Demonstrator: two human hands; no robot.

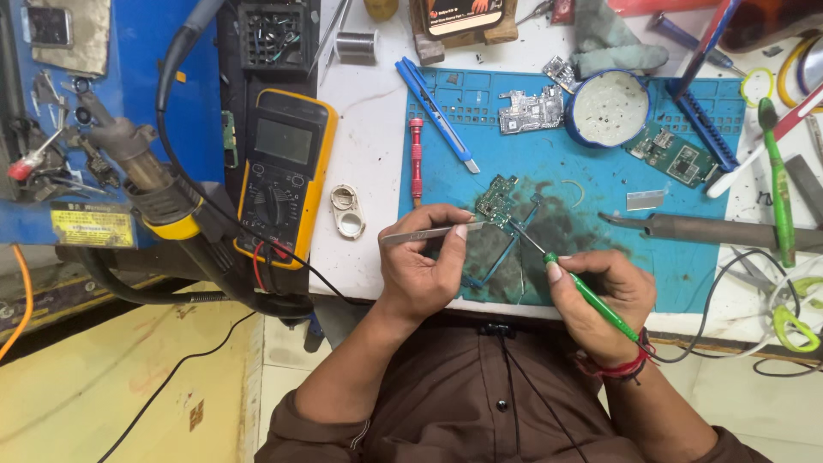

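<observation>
Steadying the small green circuit board (pixel 496 200) on the blue work mat (pixel 600 171), we pinch metal tweezers (pixel 429 234) in our left hand (pixel 420 270), fingers closed tight around the shaft, with the tips resting against the board's near edge. Our right hand (pixel 600 296) is wrapped around a green-handled screwdriver (pixel 591 296), whose thin dark shaft runs up and left to meet the board beside the tweezer tips.

To do this well, we judge that the tweezers should press just hard enough to keep the board from sliding on the mat, and the driver should stand square in its seat before any twist (the tip itself is too small to make out here). Both wrists lie near the mat's front edge, which should help keep the tools steady.

The mat is soft-looking, with moulded compartments along its far edge and a dark scorched patch under the board. Beyond the board on the mat lie a bare silver-grey board (pixel 531 110) and a round blue-rimmed tin (pixel 609 108) with pale, speckled contents; a second green board (pixel 673 154) sits just right of the tin. A red-handled driver (pixel 416 159) lies along the mat's left edge. Off the mat to the left rests a yellow-cased multimeter (pixel 283 171), hard plastic with a grey screen.
</observation>
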